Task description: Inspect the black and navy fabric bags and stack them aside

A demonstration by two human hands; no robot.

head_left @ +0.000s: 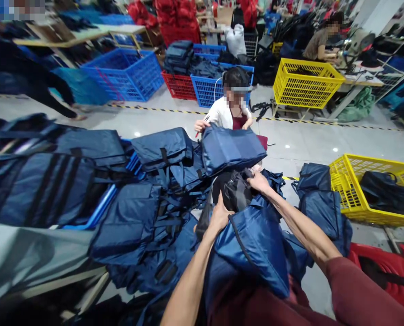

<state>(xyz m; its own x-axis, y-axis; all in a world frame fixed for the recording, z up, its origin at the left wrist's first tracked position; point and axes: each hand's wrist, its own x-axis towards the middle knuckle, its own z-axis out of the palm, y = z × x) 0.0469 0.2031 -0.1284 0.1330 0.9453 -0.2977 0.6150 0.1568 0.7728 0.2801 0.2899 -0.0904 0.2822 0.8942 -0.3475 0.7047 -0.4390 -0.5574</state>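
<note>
In front of me lies a blue bag (252, 240) of thin shiny cloth with a dark trim edge, spread over my lap. Crumpled black cloth (237, 190) bulges from its far end. My left hand (219, 213) grips the bag's near-left edge, thumb raised and the other fingers partly hidden. At the far right side, my right hand (259, 182) is closed on a fold of the black cloth. Just beyond both hands, a folded navy bag (234, 147) is held up by a person in a white top.
Navy bags (127, 222) and loose straps are heaped to the left, with a blue crate (102, 208) among them. More folded bags (319, 199) and a yellow crate (381, 181) stand at right, red bags (388, 271) below. Another person sits at a machine behind.
</note>
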